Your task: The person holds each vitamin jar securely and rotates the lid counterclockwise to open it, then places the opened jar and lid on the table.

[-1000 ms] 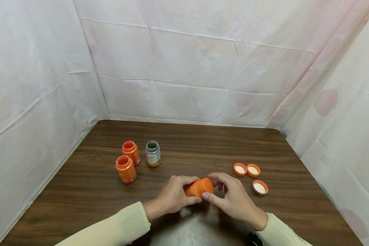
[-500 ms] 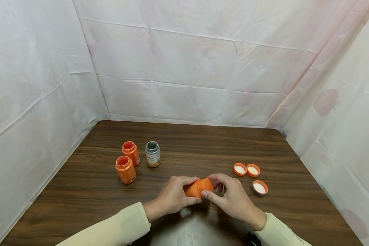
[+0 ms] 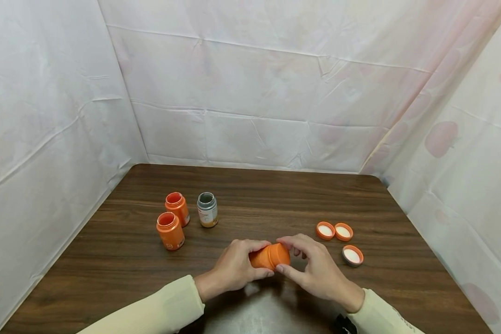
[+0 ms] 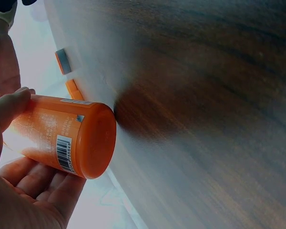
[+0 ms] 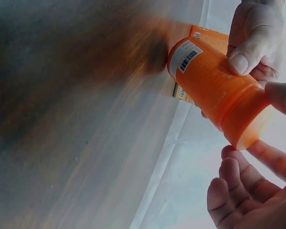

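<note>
In the head view, an orange bottle (image 3: 260,258) lies tilted between the two hands, with its orange cap (image 3: 279,255) on and facing right. My left hand (image 3: 231,264) grips the body between thumb and fingers. The thumb and forefinger of my right hand (image 3: 319,271) pinch the cap's rim from opposite sides; its other fingers stay off it. The left wrist view shows the base and barcode of the bottle (image 4: 47,129), close to the table. From the right wrist, the cap (image 5: 245,119) is seen on the neck, with the right fingertips at its edge.
Two uncapped orange bottles (image 3: 171,234) and an uncapped grey bottle (image 3: 208,213) stand on the wooden table (image 3: 267,199) at left. At right lie two orange caps (image 3: 325,230) and a grey-sided cap (image 3: 353,255), white insides up. Pale sheets (image 3: 250,83) surround the table.
The right thumb and forefinger have shifted slightly around the cap. The left hand and the bottle have hardly moved.
</note>
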Action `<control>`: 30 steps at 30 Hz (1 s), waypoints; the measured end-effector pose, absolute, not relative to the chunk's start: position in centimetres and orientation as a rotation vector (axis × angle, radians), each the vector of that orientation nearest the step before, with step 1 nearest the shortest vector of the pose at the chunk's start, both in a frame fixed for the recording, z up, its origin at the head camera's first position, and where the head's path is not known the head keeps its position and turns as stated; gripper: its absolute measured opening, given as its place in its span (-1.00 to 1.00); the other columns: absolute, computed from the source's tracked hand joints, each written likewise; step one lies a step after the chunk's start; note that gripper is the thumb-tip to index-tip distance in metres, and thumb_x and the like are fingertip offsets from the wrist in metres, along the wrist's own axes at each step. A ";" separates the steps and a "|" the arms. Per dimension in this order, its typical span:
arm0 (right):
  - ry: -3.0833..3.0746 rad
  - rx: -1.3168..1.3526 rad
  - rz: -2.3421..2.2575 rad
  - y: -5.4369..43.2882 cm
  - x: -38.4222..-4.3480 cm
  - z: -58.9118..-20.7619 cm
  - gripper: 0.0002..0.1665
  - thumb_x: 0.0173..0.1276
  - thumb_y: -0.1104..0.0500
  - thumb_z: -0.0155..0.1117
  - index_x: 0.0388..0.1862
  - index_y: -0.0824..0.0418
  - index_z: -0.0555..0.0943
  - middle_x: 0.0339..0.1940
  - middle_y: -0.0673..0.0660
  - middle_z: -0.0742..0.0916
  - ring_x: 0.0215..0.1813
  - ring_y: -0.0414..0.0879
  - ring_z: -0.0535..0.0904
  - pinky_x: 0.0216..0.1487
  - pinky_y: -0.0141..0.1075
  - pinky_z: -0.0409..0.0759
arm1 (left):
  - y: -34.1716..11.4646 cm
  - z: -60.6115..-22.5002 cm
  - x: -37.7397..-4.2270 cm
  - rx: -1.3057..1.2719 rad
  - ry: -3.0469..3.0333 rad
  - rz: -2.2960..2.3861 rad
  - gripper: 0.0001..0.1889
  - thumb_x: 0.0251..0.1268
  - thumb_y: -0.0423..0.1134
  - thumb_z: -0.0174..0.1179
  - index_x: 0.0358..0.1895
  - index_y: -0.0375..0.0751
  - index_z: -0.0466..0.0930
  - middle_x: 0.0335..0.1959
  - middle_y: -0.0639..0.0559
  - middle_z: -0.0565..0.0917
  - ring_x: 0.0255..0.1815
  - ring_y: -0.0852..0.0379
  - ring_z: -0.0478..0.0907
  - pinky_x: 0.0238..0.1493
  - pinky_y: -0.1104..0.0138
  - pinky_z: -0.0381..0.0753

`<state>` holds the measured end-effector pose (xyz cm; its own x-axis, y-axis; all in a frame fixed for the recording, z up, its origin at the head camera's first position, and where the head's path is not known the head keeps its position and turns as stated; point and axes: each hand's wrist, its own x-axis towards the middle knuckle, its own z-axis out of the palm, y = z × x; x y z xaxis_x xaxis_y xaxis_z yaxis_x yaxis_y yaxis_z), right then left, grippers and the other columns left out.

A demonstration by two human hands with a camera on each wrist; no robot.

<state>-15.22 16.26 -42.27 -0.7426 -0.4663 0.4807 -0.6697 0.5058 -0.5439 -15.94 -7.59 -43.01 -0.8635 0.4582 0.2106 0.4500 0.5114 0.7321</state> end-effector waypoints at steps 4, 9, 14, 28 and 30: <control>-2.459 1.024 1.079 16.3 -15.3 -42.2 -0.39 0.23 0.07 0.60 0.26 -0.04 0.61 -0.05 -0.17 0.67 -0.19 -0.26 0.48 -0.22 -0.32 0.55 | -7.6 -43.1 -16.0 0.818 2.717 1.316 -0.49 0.06 -0.15 0.61 0.14 0.04 0.73 -0.06 0.21 0.75 -0.22 0.34 0.58 -0.17 0.39 0.56; -2.471 1.061 1.093 16.5 -15.3 -42.2 -0.28 0.18 0.17 0.62 0.32 -0.10 0.57 0.11 -0.12 0.66 -0.07 -0.21 0.56 -0.16 -0.30 0.59 | -7.6 -43.1 -16.0 0.827 2.713 1.317 -0.49 0.07 -0.15 0.61 0.15 0.04 0.72 -0.05 0.21 0.75 -0.22 0.34 0.58 -0.17 0.39 0.56; -2.467 1.086 1.112 16.5 -15.3 -42.2 -0.23 0.11 0.30 0.63 0.31 -0.02 0.59 0.16 -0.06 0.63 0.09 -0.14 0.57 -0.05 -0.21 0.65 | -7.6 -43.2 -16.0 0.834 2.714 1.315 -0.48 0.08 -0.14 0.60 0.16 0.03 0.71 -0.04 0.21 0.74 -0.22 0.34 0.59 -0.16 0.39 0.57; -2.432 1.099 1.132 16.3 -15.3 -42.2 -0.19 0.14 0.22 0.64 0.38 0.01 0.53 0.21 0.01 0.62 0.11 -0.09 0.58 0.03 -0.20 0.66 | -7.5 -43.2 -15.9 0.827 2.746 1.302 -0.47 0.05 -0.10 0.62 0.16 0.01 0.72 -0.05 0.19 0.75 -0.22 0.35 0.59 -0.17 0.40 0.56; -2.436 1.064 1.118 16.3 -15.3 -42.2 -0.26 0.19 0.09 0.63 0.35 -0.01 0.54 0.16 -0.03 0.65 0.02 -0.13 0.58 -0.03 -0.24 0.63 | -7.5 -43.2 -15.9 0.823 2.752 1.299 -0.47 0.05 -0.10 0.62 0.15 0.02 0.73 -0.05 0.20 0.75 -0.22 0.35 0.59 -0.17 0.40 0.56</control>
